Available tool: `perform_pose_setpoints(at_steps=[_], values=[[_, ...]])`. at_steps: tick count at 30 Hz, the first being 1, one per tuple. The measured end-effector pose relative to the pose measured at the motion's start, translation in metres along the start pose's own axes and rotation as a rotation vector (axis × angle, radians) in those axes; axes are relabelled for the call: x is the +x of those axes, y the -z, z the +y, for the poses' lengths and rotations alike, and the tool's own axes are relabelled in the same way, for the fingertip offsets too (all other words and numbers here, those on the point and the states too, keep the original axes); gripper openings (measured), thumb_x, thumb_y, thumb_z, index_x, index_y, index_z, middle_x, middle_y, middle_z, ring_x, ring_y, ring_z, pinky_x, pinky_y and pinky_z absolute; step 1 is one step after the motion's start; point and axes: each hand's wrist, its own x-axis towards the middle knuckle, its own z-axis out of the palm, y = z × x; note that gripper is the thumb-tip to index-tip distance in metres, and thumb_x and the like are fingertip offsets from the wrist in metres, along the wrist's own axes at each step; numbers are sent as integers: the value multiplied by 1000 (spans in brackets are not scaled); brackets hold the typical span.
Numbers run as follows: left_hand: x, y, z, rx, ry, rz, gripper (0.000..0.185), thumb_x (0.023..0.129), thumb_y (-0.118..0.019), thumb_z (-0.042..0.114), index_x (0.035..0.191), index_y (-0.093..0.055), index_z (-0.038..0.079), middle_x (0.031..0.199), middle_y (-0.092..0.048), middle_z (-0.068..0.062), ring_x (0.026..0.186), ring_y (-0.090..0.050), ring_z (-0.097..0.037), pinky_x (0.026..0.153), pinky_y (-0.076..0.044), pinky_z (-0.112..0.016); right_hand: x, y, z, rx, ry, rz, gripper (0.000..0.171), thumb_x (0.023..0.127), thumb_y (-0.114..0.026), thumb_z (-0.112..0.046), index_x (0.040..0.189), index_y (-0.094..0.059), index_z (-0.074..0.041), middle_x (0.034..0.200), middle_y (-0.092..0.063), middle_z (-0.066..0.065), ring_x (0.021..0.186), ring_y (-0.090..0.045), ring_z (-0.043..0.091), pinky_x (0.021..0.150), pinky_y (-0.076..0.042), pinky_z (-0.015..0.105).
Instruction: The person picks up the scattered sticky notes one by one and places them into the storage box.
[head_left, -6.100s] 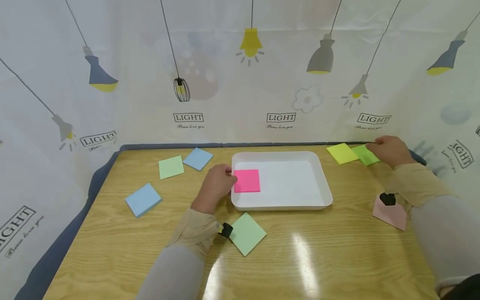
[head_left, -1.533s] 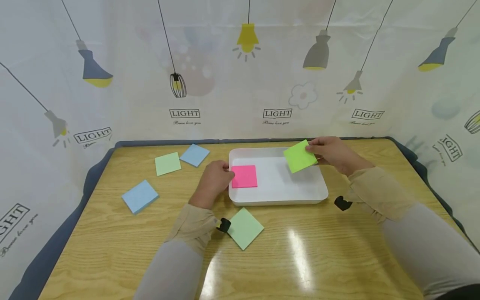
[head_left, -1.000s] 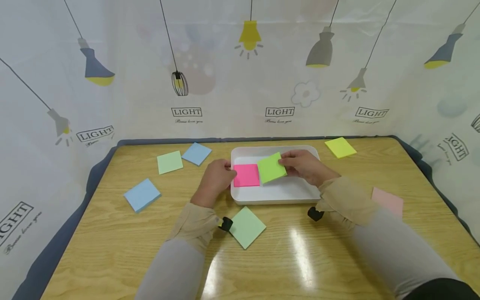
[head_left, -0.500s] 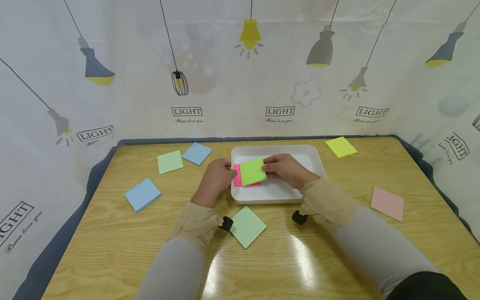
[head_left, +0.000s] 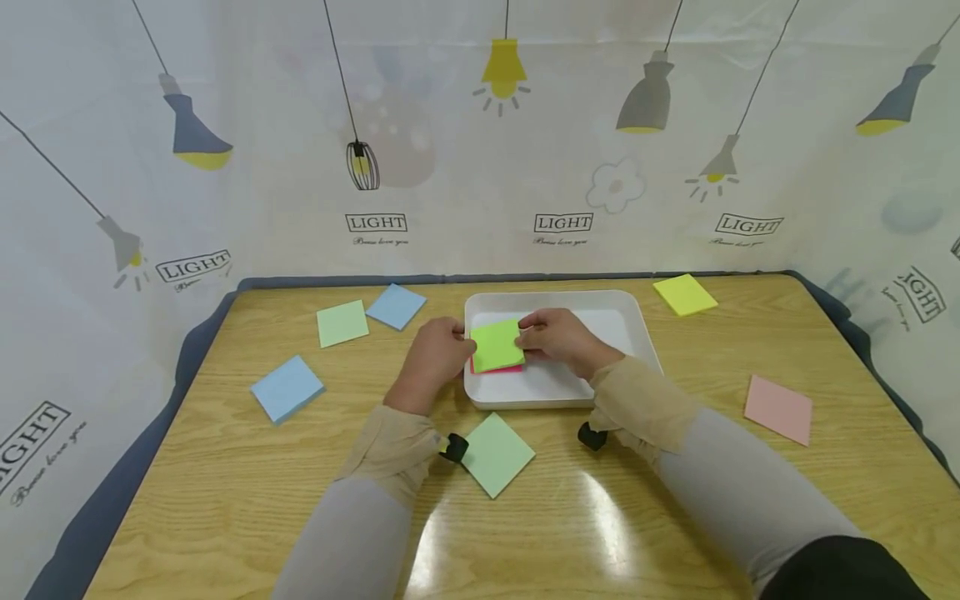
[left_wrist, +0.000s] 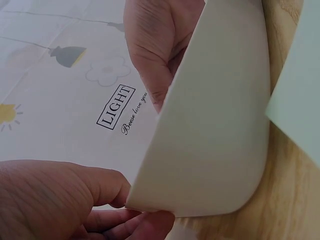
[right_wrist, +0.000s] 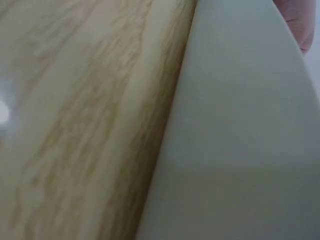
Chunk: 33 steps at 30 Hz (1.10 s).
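Note:
A white tray (head_left: 611, 333) sits on the wooden table. My left hand (head_left: 432, 362) pinches its left rim between thumb and fingers, and the left wrist view shows that grip on the corner of the tray wall (left_wrist: 215, 115). With thumb and fingertips, my right hand (head_left: 566, 340) holds the right edge of a lime-green sticky note pad (head_left: 497, 345). This pad covers most of a bright pink sticky note pad (head_left: 506, 369) at the tray's left end; only a strip of pink shows. In the right wrist view the tray's side wall (right_wrist: 230, 130) hides most of the right hand.
Left of the tray lie two blue pads, one near (head_left: 287, 389) and one far (head_left: 396, 307), beside a pale green pad (head_left: 342, 323). Another pale green pad (head_left: 498, 455) lies in front. A yellow pad (head_left: 686, 295) and a dusty pink pad (head_left: 778, 409) are at right.
My right hand took the lime-green pad from beside the yellow one and carried it left into the tray, over the bright pink pad. My left hand has stayed on the tray rim.

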Motion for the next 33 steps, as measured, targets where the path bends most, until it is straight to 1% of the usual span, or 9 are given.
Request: perform_pose_setpoints(at_steps=[3, 6, 9, 12, 16, 22, 28, 31, 33], values=[[0, 0, 0, 12, 0, 0, 43, 99, -60, 19, 138, -63, 1, 128, -70, -13, 112, -66, -26, 97, -57, -40, 1, 0, -1, -81, 19, 9, 42, 96, -72, -6, 134, -60, 5, 107, -67, 12, 81, -68, 10, 80, -61, 27], [0, -1, 0, 21, 0, 1, 42, 100, -60, 20, 138, -63, 2, 130, -70, -13, 114, -64, -26, 100, -55, -41, 1, 1, -2, -167, 37, 7, 40, 95, -73, -8, 131, -61, 5, 102, -68, 12, 74, -69, 11, 76, -62, 27], [0, -1, 0, 21, 1, 1, 42, 99, -60, 20, 137, -64, 2, 131, -69, -13, 114, -64, -26, 101, -54, -42, 1, 1, -4, -212, 39, -7, 37, 95, -73, -9, 127, -62, 5, 101, -70, 13, 70, -69, 12, 73, -62, 28], [0, -1, 0, 22, 1, 1, 42, 99, -60, 20, 137, -64, 3, 132, -69, -13, 115, -64, -26, 101, -54, -42, 0, 1, -6, -234, 34, -22, 34, 95, -72, -8, 124, -62, 6, 98, -71, 13, 69, -69, 13, 71, -62, 28], [0, 0, 0, 19, 0, -3, 42, 100, -60, 20, 138, -64, 3, 133, -69, -13, 115, -64, -26, 101, -55, -42, -2, 0, -9, -263, 37, -28, 31, 96, -71, -8, 122, -63, 7, 95, -72, 13, 70, -68, 13, 69, -61, 27], [1, -1, 0, 26, -4, -3, 43, 100, -60, 20, 138, -64, 3, 132, -69, -13, 115, -64, -26, 101, -55, -42, -3, 0, -11, -272, 21, -25, 31, 98, -70, -10, 123, -63, 6, 98, -72, 14, 73, -68, 14, 71, -62, 27], [1, 0, -1, 18, -5, -9, 43, 100, -60, 20, 139, -63, 2, 132, -69, -13, 113, -65, -26, 99, -55, -42, -5, 3, -13, -332, -4, -14, 28, 104, -63, -21, 122, -67, 0, 98, -72, 13, 81, -68, 16, 73, -62, 28], [1, 0, 0, 12, -1, -12, 44, 100, -60, 20, 140, -62, 2, 131, -69, -13, 110, -66, -26, 96, -56, -41, -6, 8, -13, -367, 5, -4, 29, 105, -61, -26, 120, -68, -2, 98, -72, 11, 85, -68, 17, 75, -61, 28], [1, 0, -1, 7, 3, -10, 44, 100, -60, 20, 140, -62, 2, 130, -69, -13, 109, -66, -25, 94, -56, -40, -9, 12, -13, -384, 24, -3, 31, 105, -61, -28, 122, -68, -3, 100, -73, 10, 88, -69, 17, 77, -60, 29]])
